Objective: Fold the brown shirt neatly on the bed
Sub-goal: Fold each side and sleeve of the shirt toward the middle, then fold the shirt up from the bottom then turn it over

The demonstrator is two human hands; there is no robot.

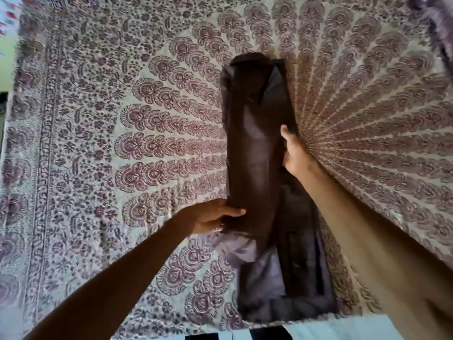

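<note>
Far left is just the bedspread (103, 133), pale with a purple-brown paisley print and a banded border running down its left side. It covers the whole bed, and the print fans out from a spot near the middle right.

Next over, the left hand (210, 217) comes in from the bottom left on a bare arm. It's closed on the left edge of the shirt (257, 148), thumb lying on top of the fabric and the other fingers tucked under the edge, so it's pinching a fold there. How tight that pinch is, I can't tell.

The shirt sits in the middle of the bed, folded lengthwise into a long narrow strip running from the far end toward the near edge. The upper layer is dark brown and fairly smooth. Below the left hand a paler, crumpled bit of it sticks out on the left, and the bottom end lies flatter, stopping right at the near edge of the bedspread.

Right of that, the right hand (294, 150) reaches in from the bottom right and grips the shirt's right edge about halfway up. Thumb points up along the cloth, and the fingers curl around the edge and are mostly hidden behind it.
</note>
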